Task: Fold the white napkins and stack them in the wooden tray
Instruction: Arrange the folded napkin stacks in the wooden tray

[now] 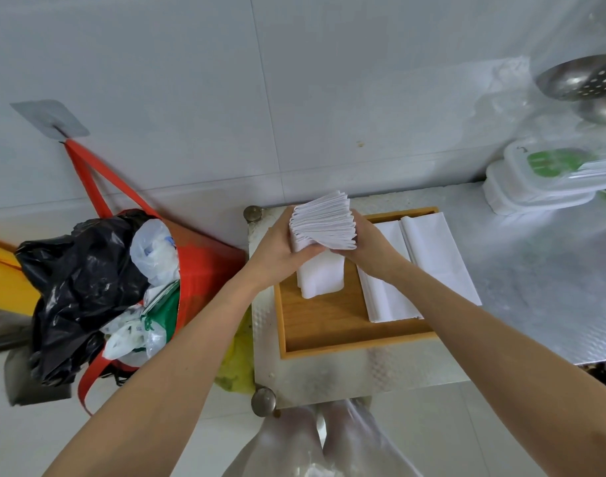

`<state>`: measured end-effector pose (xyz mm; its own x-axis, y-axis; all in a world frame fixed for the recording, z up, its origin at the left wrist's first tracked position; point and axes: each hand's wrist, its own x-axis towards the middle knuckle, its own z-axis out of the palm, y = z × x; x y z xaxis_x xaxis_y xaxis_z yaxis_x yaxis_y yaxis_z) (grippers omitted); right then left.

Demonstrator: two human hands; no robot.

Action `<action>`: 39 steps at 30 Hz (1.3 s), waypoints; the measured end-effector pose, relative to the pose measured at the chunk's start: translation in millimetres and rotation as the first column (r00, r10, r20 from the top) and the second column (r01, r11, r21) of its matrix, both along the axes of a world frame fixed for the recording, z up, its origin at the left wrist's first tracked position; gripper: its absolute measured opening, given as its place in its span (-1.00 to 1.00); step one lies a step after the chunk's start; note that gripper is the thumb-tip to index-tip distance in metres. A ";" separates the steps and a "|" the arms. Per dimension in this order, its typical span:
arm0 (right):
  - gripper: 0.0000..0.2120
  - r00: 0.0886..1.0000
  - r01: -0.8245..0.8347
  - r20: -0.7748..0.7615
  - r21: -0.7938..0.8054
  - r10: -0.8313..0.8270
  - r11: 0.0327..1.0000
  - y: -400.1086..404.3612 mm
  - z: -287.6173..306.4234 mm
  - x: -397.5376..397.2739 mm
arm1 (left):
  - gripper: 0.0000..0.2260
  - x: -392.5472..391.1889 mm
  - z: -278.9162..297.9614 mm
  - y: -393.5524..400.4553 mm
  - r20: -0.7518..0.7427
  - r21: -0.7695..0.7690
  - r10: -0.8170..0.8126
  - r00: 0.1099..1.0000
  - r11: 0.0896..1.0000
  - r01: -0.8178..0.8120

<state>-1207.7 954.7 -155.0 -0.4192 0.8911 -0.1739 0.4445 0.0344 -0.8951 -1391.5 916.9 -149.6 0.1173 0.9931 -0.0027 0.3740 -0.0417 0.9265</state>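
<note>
A thick stack of folded white napkins (324, 222) is held up above the wooden tray (332, 325). My left hand (277, 247) grips the stack's left side and my right hand (367, 241) grips its right side. Below the stack, a smaller pile of folded napkins (320, 275) lies in the tray's far left part. A pile of larger, unfolded white napkins (429, 266) lies in the tray's right part and overhangs its right rim.
The tray sits on a steel table (521, 290). Stacked white plastic boxes (542, 184) and a metal strainer (583, 80) are at the back right. A red bag with black and white rubbish bags (98, 287) hangs left of the table.
</note>
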 end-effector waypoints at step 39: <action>-0.55 0.915 0.275 -0.019 -0.703 -0.404 0.656 -54.3 -40.8 -15.7 | -0.53 52.9 -39.8 -52.3 0.098 -0.545 0.523 0.847 0.740 -0.394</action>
<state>-1223.4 900.4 -195.8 -0.1899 0.6427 -0.7422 0.1509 -0.7279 -0.6689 -1338.6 864.5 -189.4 -0.2913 0.7952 -0.5318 0.0017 0.5564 0.8309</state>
